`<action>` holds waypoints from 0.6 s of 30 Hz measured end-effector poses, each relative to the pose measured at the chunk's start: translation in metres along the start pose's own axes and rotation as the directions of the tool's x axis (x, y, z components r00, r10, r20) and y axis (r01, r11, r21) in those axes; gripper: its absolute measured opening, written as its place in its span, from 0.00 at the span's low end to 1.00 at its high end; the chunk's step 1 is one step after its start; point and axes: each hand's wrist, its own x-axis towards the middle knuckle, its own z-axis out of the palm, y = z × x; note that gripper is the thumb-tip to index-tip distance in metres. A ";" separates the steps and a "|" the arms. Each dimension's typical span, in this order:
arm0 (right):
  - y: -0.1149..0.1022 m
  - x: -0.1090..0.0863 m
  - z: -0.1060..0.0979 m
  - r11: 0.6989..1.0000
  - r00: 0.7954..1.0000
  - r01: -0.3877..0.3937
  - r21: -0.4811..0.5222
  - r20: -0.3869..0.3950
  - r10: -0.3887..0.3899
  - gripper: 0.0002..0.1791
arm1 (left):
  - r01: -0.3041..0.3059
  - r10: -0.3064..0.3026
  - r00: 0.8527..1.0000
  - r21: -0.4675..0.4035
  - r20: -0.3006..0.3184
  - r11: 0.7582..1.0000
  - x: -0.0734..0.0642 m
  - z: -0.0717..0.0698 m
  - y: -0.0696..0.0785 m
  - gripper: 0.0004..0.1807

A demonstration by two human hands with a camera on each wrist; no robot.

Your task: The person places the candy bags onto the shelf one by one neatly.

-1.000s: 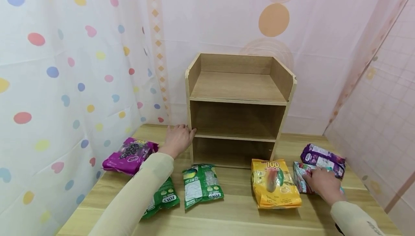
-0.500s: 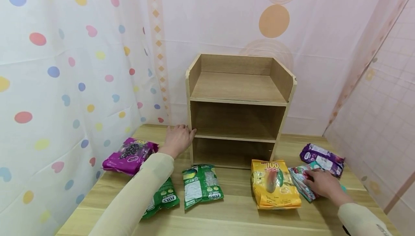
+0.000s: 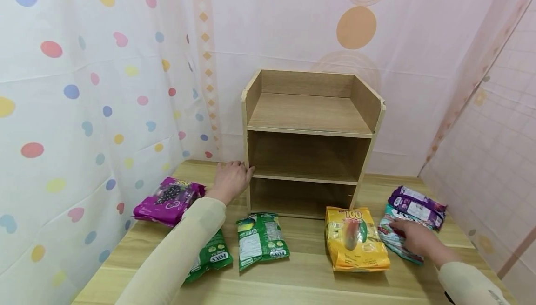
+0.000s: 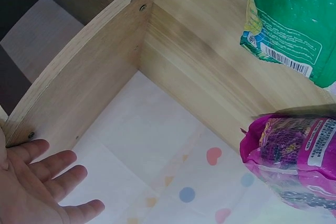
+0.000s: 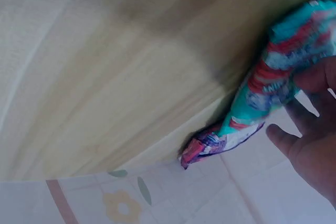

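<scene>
My left hand rests against the left side of a wooden shelf unit, its fingers loosely extended in the left wrist view. At the right, my right hand touches the top of a teal candy bag with its fingers. In the right wrist view the fingers are spread beside the teal bag and partly hide it. A purple candy bag lies just behind it, partly overlapped. To the left of the teal bag is a yellow mango candy bag, in front of the shelf unit's right side.
Two green candy bags, one in front of the shelf and one partly under the left sleeve, lie on the wooden table. A magenta grape candy bag is at the left. Patterned curtains surround the table.
The teal bag has turned under my right hand, so more of its teal face shows, with its near end now pointing toward the front. My left hand stays at the shelf.
</scene>
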 end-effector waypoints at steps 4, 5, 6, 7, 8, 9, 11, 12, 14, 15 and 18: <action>-0.001 -0.002 0.006 0.998 0.997 -0.016 -0.058 -0.080 0.011 0.25 | -0.002 0.002 1.000 0.005 0.001 1.000 0.000 -0.001 0.001 0.31; -0.003 -0.003 0.007 0.997 0.993 -0.045 -0.058 -0.113 0.038 0.23 | -0.004 0.004 1.000 0.006 0.001 1.000 0.000 -0.001 0.001 0.31; -0.004 -0.003 0.009 0.995 0.986 -0.075 -0.062 -0.152 0.065 0.20 | -0.007 0.007 1.000 0.007 0.002 1.000 0.000 0.000 0.001 0.31; -0.007 -0.003 0.010 0.991 0.978 -0.115 -0.064 -0.184 0.101 0.17 | -0.009 0.009 1.000 0.008 0.003 1.000 0.000 0.000 0.001 0.31; -0.009 -0.003 0.011 0.985 0.967 -0.161 -0.063 -0.208 0.145 0.16 | -0.010 0.010 1.000 0.009 0.003 1.000 0.000 -0.001 0.001 0.31; -0.012 -0.002 0.011 0.976 0.958 -0.203 -0.071 -0.222 0.183 0.16 | -0.011 0.011 1.000 0.007 0.004 1.000 0.000 -0.001 0.001 0.31; -0.017 -0.001 0.012 0.958 0.943 -0.277 -0.075 -0.212 0.256 0.22 | -0.011 0.011 1.000 0.009 0.003 1.000 0.000 -0.001 0.001 0.31; -0.019 0.000 0.012 0.950 0.940 -0.301 -0.083 -0.191 0.282 0.27 | -0.010 0.010 1.000 0.006 0.004 1.000 -0.001 -0.001 0.001 0.31; -0.023 0.001 0.011 0.941 0.940 -0.325 -0.098 -0.147 0.309 0.31 | -0.006 0.006 1.000 -0.001 0.007 1.000 -0.001 -0.002 0.001 0.31; -0.024 0.002 0.011 0.942 0.944 -0.318 -0.107 -0.133 0.304 0.32 | -0.004 0.004 1.000 -0.004 0.010 1.000 -0.001 -0.002 0.001 0.31; -0.022 0.002 0.010 0.958 0.962 -0.262 -0.117 -0.115 0.249 0.29 | -0.003 0.003 1.000 -0.008 0.017 1.000 -0.001 -0.003 0.001 0.31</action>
